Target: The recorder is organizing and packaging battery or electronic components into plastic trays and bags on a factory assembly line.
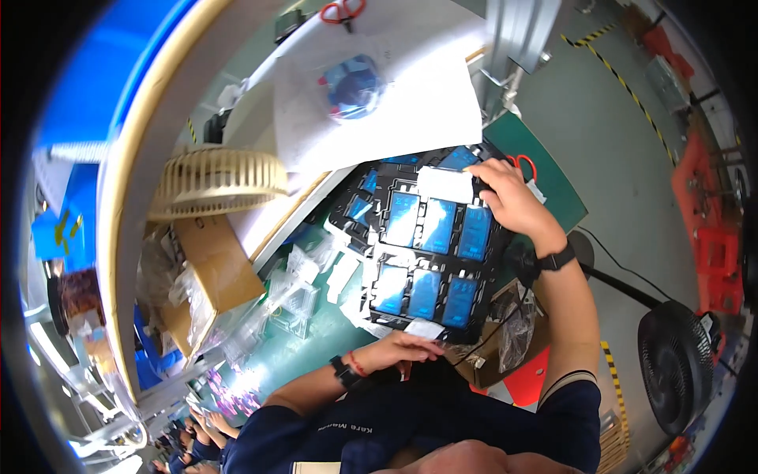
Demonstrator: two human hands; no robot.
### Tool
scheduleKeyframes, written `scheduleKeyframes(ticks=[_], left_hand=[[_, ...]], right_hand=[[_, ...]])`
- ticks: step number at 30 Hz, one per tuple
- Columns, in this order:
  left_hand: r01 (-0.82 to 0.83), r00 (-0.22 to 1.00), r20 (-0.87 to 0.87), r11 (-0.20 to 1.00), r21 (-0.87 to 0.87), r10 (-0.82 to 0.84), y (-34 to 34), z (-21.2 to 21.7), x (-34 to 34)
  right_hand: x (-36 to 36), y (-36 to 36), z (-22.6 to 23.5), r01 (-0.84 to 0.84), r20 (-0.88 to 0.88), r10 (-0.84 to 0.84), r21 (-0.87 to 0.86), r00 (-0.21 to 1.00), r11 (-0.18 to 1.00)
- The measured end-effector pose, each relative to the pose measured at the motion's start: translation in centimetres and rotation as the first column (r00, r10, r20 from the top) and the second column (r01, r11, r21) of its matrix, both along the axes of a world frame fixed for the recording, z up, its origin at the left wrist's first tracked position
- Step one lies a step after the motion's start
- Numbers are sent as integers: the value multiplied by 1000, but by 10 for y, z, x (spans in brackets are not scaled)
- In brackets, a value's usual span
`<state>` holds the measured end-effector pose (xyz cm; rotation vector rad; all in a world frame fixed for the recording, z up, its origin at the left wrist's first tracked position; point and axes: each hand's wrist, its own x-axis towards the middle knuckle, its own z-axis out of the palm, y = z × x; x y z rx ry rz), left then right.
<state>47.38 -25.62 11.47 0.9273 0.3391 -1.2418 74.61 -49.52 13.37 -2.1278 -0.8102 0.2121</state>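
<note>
A black plastic tray with blue flat rectangular pieces in its compartments lies in front of me. My right hand grips its far right corner, the thumb beside a white label on the far rim. Close to the near edge, by a second white label, my left hand has its fingers stretched out to the right. Whether those fingertips touch the tray, I cannot tell. Under and behind this tray, more black trays with blue pieces show in part.
Left of the trays, clear plastic pieces lie on the green table. Beyond stand an open cardboard box and a cream slatted ring. Red-handled scissors lie past my right hand. A black fan stands at right.
</note>
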Motion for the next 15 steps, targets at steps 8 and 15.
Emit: scheduleKeyframes(ticks=[8,15], left_hand=[[-132,965,195,966,-221,176,-49,-10,25],[109,868,487,994,9,-100,-4,-33,-52]], right_hand=[[15,51,-28,302,357,-191,-287,914,909],[-101,39,49,224,314,-182,-103,932,969]])
